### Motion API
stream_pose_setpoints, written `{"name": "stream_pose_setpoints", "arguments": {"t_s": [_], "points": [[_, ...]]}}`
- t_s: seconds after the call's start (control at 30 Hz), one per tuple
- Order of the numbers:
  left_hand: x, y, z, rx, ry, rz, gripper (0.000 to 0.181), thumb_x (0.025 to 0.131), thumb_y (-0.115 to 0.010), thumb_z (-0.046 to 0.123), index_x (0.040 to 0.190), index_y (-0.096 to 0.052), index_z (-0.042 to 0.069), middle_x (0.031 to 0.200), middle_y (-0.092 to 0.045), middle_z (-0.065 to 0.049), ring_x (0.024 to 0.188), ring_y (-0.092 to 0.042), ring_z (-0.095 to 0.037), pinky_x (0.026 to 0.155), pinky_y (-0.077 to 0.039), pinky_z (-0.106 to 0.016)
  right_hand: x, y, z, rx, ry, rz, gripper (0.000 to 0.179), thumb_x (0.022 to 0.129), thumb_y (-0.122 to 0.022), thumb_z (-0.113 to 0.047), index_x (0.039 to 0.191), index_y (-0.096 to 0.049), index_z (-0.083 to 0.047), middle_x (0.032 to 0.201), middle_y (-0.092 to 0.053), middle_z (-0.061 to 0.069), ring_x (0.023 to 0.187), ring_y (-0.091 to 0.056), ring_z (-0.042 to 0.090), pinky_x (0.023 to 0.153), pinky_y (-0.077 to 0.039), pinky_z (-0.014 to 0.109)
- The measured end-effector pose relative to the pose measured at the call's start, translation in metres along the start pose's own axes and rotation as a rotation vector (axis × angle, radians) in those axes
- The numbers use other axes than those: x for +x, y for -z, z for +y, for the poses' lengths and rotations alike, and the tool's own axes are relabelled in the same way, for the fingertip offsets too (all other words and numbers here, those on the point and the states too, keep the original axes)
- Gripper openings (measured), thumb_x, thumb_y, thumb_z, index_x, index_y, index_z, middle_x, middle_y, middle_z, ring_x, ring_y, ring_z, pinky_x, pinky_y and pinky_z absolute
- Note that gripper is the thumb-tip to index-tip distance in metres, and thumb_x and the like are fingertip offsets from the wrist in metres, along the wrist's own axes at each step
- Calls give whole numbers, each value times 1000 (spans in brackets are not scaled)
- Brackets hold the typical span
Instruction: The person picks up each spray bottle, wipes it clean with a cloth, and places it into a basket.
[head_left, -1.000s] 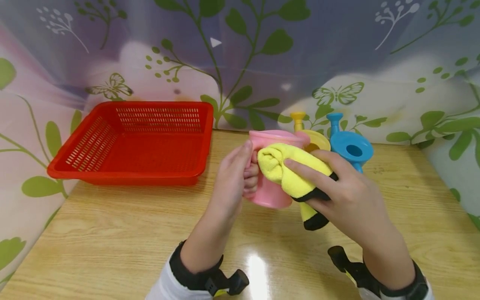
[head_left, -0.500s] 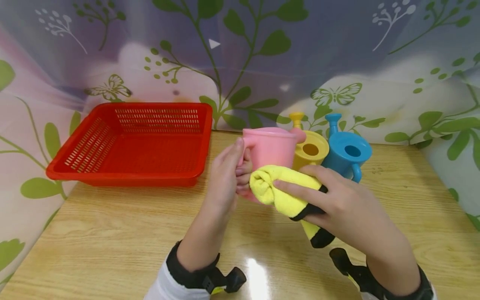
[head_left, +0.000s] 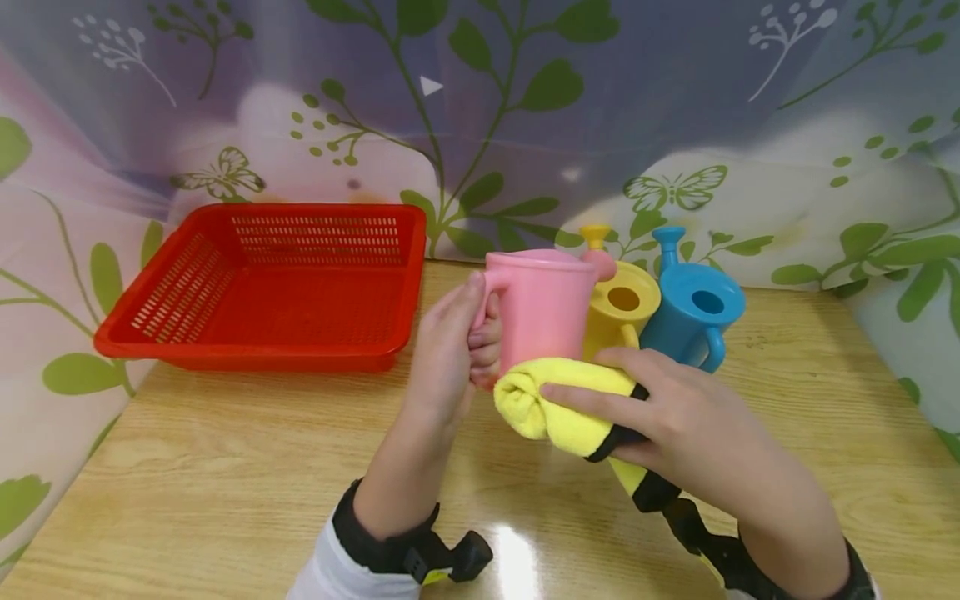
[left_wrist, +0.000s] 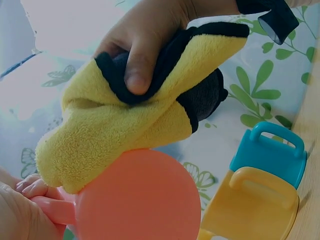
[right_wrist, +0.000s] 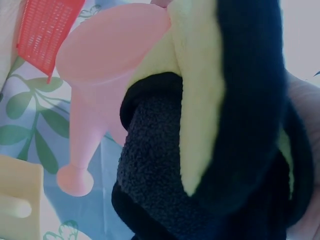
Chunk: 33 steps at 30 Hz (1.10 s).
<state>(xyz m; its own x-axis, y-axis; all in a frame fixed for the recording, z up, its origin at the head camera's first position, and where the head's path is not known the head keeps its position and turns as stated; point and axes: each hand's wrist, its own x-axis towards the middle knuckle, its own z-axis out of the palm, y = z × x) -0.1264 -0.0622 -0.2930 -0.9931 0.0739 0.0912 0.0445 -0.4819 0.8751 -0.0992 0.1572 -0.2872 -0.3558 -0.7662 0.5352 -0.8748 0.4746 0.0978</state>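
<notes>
My left hand (head_left: 450, 350) grips the handle of a pink watering can (head_left: 542, 304), which is held up off the table with its spout to the right. In my right hand (head_left: 675, 408) is a folded yellow cloth (head_left: 562, 404) with black edging and a dark grey reverse side. The cloth lies against the lower body of the can and covers its base in the head view. In the left wrist view the cloth (left_wrist: 95, 145) meets the pink can (left_wrist: 140, 200) near its bottom. The right wrist view shows the can's spout (right_wrist: 85, 135) beyond the cloth.
A yellow watering can (head_left: 622, 304) and a blue watering can (head_left: 693, 308) stand side by side behind my right hand. At the left, a red plastic basket (head_left: 277, 362) rests on the wooden table (head_left: 225, 475). A patterned curtain (head_left: 495, 125) hangs behind.
The cloth and my right hand have moved down along the pink can, from its upper side to its base. The can has shifted slightly left and up in my left hand.
</notes>
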Motion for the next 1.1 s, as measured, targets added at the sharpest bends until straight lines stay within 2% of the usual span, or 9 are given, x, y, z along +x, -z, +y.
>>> {"name": "stream_pose_setpoints", "arguments": {"t_s": [0.2, 0.3, 0.4, 0.53, 0.67, 0.77, 0.93, 1.03, 1.1], "points": [[-1, -2, -1, -3, 0, 17, 33, 103, -42, 23, 73, -44, 10, 54, -28, 5, 42, -24, -4, 40, -17, -17, 0, -1, 4, -13, -22, 20, 66, 69, -83, -27, 130, -58, -30, 110, -60, 10, 80, -61, 24, 57, -52, 37], [-1, -3, -2, -1, -1, 10, 33, 103, -42, 23, 73, -44, 10, 54, -28, 5, 42, -24, -4, 40, -17, -17, -1, -1, 5, -15, -40, 45, 40, 91, -63, -40, 130, -59, -30, 107, -60, 10, 82, -61, 25, 60, -53, 39], [-1, -4, -2, 12, 7, -2, 33, 103, -42, 24, 74, -44, 10, 53, -28, 5, 42, -24, -4, 39, -17, -18, -1, 0, 7, -23, -71, 73, 40, 100, -36, -46, 129, -59, -29, 105, -59, 12, 83, -60, 27, 61, -52, 41], [-1, -4, -2, 32, 19, -3, 33, 103, -43, 26, 74, -43, 10, 52, -28, 5, 40, -23, -5, 39, -16, -19, -1, 1, 13, -45, -110, 105, 40, 100, -36, -46, 128, -59, -27, 107, -59, 16, 86, -59, 29, 61, -52, 42], [-1, -3, -4, 19, 23, 0, 35, 103, -41, 27, 73, -42, 10, 51, -28, 6, 39, -23, -3, 38, -15, -19, -1, -3, 21, -48, -170, 140, 45, 85, -75, -21, 127, -61, -25, 113, -59, 20, 91, -60, 32, 57, -53, 42], [0, -2, -5, 21, 30, 0, 35, 104, -41, 28, 74, -42, 10, 51, -28, 6, 39, -24, -3, 38, -15, -19, -2, -7, 26, -33, -223, 181, 58, 74, -79, -8, 127, -62, -23, 114, -57, 22, 94, -60, 34, 57, -53, 44], [-1, -2, -5, 35, 39, -16, 34, 104, -41, 28, 74, -42, 10, 51, -28, 5, 40, -24, -4, 39, -15, -20, -4, -11, 30, 19, -322, 265, 38, 96, -56, -42, 127, -62, -21, 116, -56, 22, 102, -59, 35, 71, -53, 48], [0, -3, -5, 33, 42, -27, 35, 104, -41, 29, 74, -42, 10, 52, -27, 5, 40, -23, -4, 39, -15, -20, -3, -14, 32, 72, -384, 307, 51, 93, -48, -54, 128, -62, -19, 118, -57, 22, 106, -58, 35, 81, -49, 45], [0, -3, -5, 28, 45, -29, 35, 104, -41, 29, 74, -41, 10, 51, -27, 5, 40, -23, -4, 39, -15, -20, -2, -14, 32, 109, -430, 322, 46, 90, -62, -44, 129, -62, -18, 118, -58, 21, 108, -57, 35, 86, -47, 43]]}}
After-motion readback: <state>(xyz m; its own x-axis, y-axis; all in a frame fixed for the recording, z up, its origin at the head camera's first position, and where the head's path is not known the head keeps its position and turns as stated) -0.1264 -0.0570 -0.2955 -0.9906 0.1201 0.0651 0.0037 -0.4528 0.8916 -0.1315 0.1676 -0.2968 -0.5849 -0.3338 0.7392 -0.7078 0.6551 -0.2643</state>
